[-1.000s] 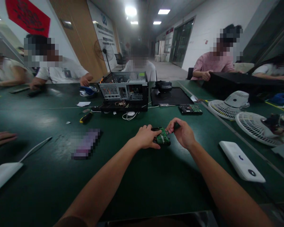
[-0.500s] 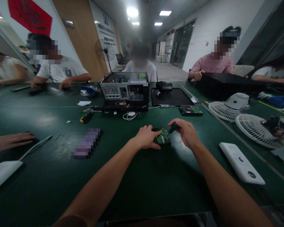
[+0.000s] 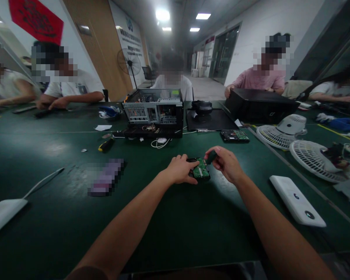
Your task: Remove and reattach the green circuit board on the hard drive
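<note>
Filling lower view: green table (image 3: 192,221); open computer case (image 3: 151,111) standing beyond hands. Left hand (image 3: 179,169) spread flat over left part of drive (image 3: 201,171), which lies on table. Right hand (image 3: 226,161) closed around dark screwdriver (image 3: 211,157), tip near drive's right edge, contact unclear. Tilted tip could slip, scratch drive; light press could let drive skid.
</note>
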Available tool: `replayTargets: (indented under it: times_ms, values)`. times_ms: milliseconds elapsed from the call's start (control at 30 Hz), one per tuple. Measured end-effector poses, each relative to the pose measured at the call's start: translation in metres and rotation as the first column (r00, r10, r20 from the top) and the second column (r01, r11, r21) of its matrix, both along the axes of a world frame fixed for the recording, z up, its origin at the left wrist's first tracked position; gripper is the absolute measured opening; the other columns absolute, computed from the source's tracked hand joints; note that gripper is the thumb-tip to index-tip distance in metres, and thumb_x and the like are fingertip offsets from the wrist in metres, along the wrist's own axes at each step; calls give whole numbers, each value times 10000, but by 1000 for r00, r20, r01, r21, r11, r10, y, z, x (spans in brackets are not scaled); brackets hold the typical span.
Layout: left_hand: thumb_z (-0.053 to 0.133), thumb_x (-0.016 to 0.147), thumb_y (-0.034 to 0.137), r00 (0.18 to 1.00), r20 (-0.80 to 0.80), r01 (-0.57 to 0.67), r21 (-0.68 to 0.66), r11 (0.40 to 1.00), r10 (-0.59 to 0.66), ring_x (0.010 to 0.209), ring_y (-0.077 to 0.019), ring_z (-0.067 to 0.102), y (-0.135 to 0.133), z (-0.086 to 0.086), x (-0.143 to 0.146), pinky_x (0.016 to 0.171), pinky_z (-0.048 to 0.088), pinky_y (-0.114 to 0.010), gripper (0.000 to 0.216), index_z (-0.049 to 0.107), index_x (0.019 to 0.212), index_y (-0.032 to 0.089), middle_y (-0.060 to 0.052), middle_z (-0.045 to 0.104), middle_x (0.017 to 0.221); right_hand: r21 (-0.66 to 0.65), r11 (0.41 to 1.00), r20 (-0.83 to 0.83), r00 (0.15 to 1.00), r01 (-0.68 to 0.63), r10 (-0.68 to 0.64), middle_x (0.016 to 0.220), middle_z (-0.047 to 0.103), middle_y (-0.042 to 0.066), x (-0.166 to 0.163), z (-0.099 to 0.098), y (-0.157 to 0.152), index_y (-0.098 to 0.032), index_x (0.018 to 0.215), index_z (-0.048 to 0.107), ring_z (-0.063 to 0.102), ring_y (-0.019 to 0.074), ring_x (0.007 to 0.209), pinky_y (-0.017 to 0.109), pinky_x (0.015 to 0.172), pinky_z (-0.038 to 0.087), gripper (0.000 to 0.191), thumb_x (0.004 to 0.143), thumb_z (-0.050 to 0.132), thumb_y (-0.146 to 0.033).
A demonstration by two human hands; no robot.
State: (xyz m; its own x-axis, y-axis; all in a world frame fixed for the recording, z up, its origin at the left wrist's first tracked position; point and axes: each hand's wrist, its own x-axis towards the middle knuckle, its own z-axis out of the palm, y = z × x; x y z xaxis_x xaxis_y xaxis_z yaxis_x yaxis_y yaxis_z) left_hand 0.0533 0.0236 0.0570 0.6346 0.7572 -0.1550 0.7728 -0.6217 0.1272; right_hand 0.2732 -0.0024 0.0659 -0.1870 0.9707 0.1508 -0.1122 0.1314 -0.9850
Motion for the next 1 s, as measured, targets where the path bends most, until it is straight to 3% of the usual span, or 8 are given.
replayTargets:
  times_ms: [333, 667, 767, 1000]
  values:
    - [605, 746, 821, 1000, 0, -3, -1, 1000, 3, 1186, -394, 500, 0, 0, -1, 965, 420, -473, 928, 360, 1547, 422, -143, 467, 1345, -46, 999, -27, 999, -30, 28, 935, 675, 80, 2, 0, 1, -177, 1085, 757, 349, 76, 523, 274, 464, 192, 354, 934, 548, -418]
    - [583, 743, 839, 1000, 6, 4, -5, 1000, -4, 1166, -384, 496, 2, -3, -2, 970, 405, -471, 936, 341, 1552, 434, -134, 461, 1356, -101, 994, -40, 999, -35, 31, 857, 671, 48, -1, 3, -1, -193, 1024, 705, 394, 76, 491, 260, 435, 179, 298, 906, 632, -456]
    - [581, 749, 833, 1000, 2, 7, -13, 1000, -7, 1174, -386, 490, 2, -2, -1, 973, 401, -472, 932, 338, 1555, 431, -133, 460, 1363, -73, 997, -24, 1000, -18, 17, 969, 708, 55, -1, 5, -2, -210, 978, 669, 413, 73, 515, 247, 444, 197, 259, 882, 671, -451]
    - [586, 751, 830, 1000, -7, 1, -7, 1000, -1, 1173, -386, 501, 1, 0, -1, 965, 413, -471, 929, 346, 1553, 427, -137, 470, 1349, 62, 998, 73, 997, 31, -36, 943, 685, 43, 4, 2, 2, -232, 1097, 740, 398, 86, 569, 262, 498, 253, 280, 877, 669, -390]
